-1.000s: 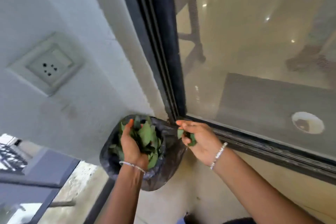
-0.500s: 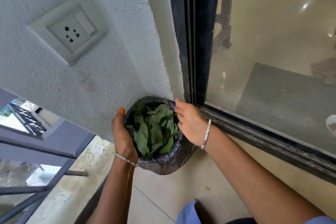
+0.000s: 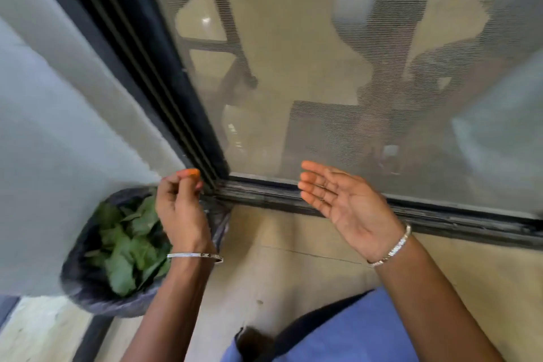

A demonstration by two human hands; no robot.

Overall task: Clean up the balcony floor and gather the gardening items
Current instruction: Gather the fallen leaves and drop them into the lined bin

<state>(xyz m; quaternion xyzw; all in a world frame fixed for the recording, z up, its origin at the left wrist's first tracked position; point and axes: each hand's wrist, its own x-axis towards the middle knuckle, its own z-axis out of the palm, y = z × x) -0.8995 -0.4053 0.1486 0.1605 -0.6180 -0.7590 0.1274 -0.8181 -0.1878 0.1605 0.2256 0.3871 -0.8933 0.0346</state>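
Grip let go on both sides: the left hand (image 3: 180,214) has come off the black bag (image 3: 88,291), fingers curled on nothing, and the right hand (image 3: 349,206) is spread flat, its leaves dropped. The leaves (image 3: 129,244) fill the bag on the floor (image 3: 293,267) by the wall. That handful looks binned.

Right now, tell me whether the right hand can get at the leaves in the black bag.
Probably yes. The right hand is open and empty, and the bag is uncovered, leaves showing. Only the left hand, over the bag's right side, stands in between.
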